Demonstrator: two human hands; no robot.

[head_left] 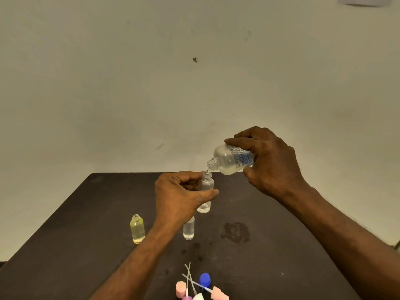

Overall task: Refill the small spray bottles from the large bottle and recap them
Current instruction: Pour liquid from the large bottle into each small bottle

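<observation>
Two hands work above the dark table (86, 224). The right hand (270, 161) grips the tilted large bottle (231, 159), its mouth just over a clear small spray bottle (206, 191) clasped upright in the left hand (177, 198). Two uncapped bottles, one yellowish (137, 229) and one clear (188, 229), stand below; spray caps (201, 286) lie near the front edge.

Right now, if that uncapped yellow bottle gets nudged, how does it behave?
The yellow bottle is tall and narrow, so it probably tips easily. With its neck open, it would likely spill. It looks nearly full, so somewhat weighty for its size.
</observation>
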